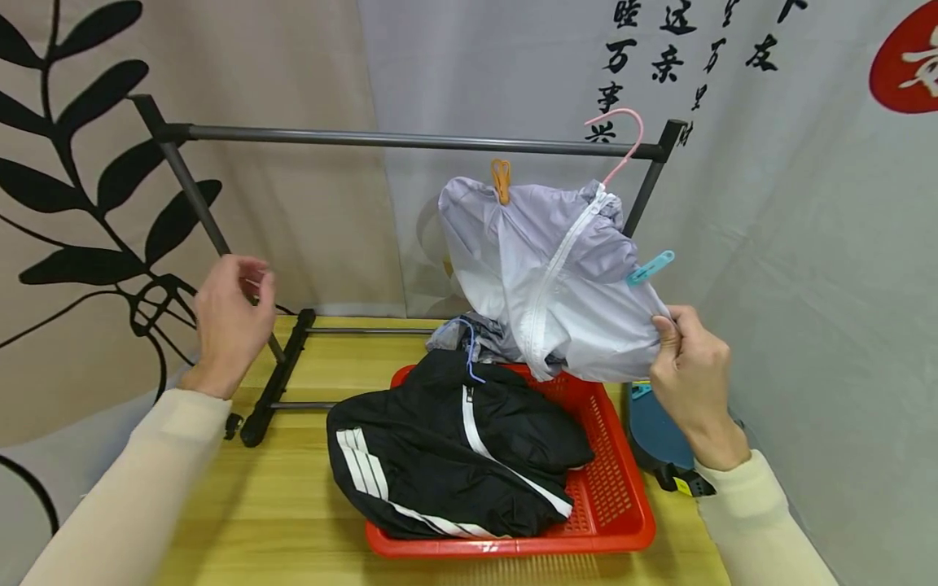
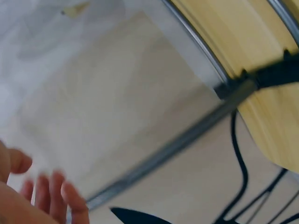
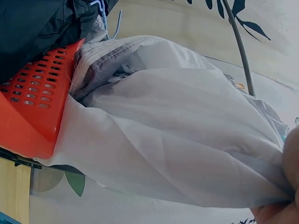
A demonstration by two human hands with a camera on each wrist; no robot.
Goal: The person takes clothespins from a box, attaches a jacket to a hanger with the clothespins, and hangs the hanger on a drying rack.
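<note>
A pale lilac-and-white zip jacket (image 1: 542,260) hangs by a pink hanger (image 1: 636,134) from the rack's top bar. An orange clothespin (image 1: 501,181) and a light blue clothespin (image 1: 650,268) are clipped on it. My right hand (image 1: 692,374) pinches the jacket's lower right edge between thumb and fingers; the right wrist view shows the cloth (image 3: 163,135) stretched towards that hand. My left hand (image 1: 233,317), holding nothing, is raised by the rack's left post, its fingers loosely bent. In the left wrist view its fingers (image 2: 57,196) come near the post; whether they touch cannot be told.
A red basket (image 1: 615,496) on the wooden table bears a black jacket (image 1: 440,456) with white stripes and a blue hanger (image 1: 469,342). Grey cloth (image 1: 487,332) lies behind. The dark rack (image 1: 381,138) spans the back. A blue object (image 1: 657,427) sits right of the basket.
</note>
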